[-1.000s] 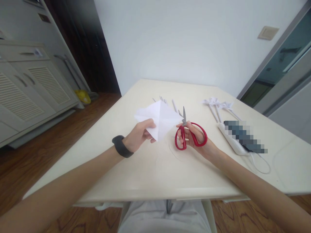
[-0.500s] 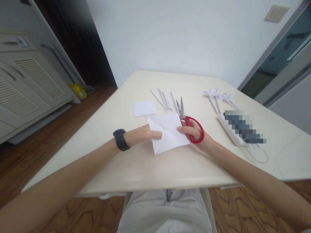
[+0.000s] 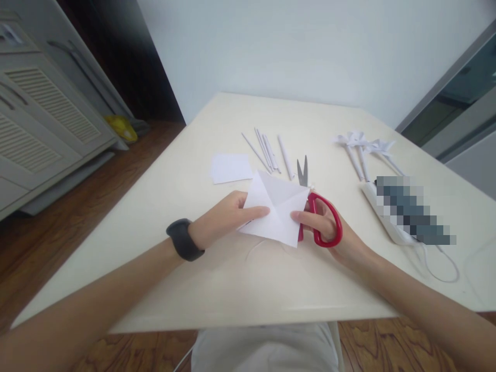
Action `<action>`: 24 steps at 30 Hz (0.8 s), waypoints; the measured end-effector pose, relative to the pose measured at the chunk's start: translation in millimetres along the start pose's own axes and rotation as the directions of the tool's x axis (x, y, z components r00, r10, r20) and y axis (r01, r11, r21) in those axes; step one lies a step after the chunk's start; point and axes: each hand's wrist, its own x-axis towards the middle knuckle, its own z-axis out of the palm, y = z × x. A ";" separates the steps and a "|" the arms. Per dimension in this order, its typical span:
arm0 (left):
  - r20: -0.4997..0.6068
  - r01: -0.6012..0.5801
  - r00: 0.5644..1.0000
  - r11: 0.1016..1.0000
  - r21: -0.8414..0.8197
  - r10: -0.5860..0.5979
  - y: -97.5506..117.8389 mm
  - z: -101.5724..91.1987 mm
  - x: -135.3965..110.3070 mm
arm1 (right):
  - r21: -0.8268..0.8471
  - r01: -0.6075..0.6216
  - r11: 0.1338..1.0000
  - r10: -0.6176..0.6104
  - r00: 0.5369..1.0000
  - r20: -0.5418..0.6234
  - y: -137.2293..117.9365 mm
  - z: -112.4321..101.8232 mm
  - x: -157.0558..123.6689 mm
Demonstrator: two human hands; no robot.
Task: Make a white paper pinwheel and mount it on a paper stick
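A white square of paper (image 3: 277, 209) with crossing diagonal creases is held above the near part of the table. My left hand (image 3: 236, 214) grips its left side, thumb on top and fingers hidden beneath. The right side lies under the thumb of my right hand (image 3: 320, 219), which also keeps red-handled scissors (image 3: 327, 222) hooked on it. The scissor blades (image 3: 303, 171) point away from me and stand apart, touching no paper that I can see. Between my hands, the paper bends slightly.
Behind the paper lie a stack of white sheets (image 3: 231, 168), several thin rolled paper sticks (image 3: 267, 152) and a thicker paper tube (image 3: 285, 157). Paper pinwheels (image 3: 358, 142) rest at the back right. Nearer stands a white device (image 3: 382, 217) with a cable, partly pixelated.
The paper has turned in my hands, so its corners and creases point differently. My right hand and the scissors have shifted right and a little closer. The camera view has moved too.
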 end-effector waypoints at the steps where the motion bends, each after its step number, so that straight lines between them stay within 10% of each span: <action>1: 0.009 0.027 1.000 0.999 -0.033 -0.027 -0.8 -1.4 1.1 | -0.033 -0.032 0.999 0.032 0.999 0.002 1.6 -1.7 -0.1; 24: 0.153 0.179 0.978 0.953 -0.245 -0.144 -5.2 1.8 -2.0 | 0.178 -0.140 0.974 0.146 0.989 -0.022 4.1 -15.5 8.9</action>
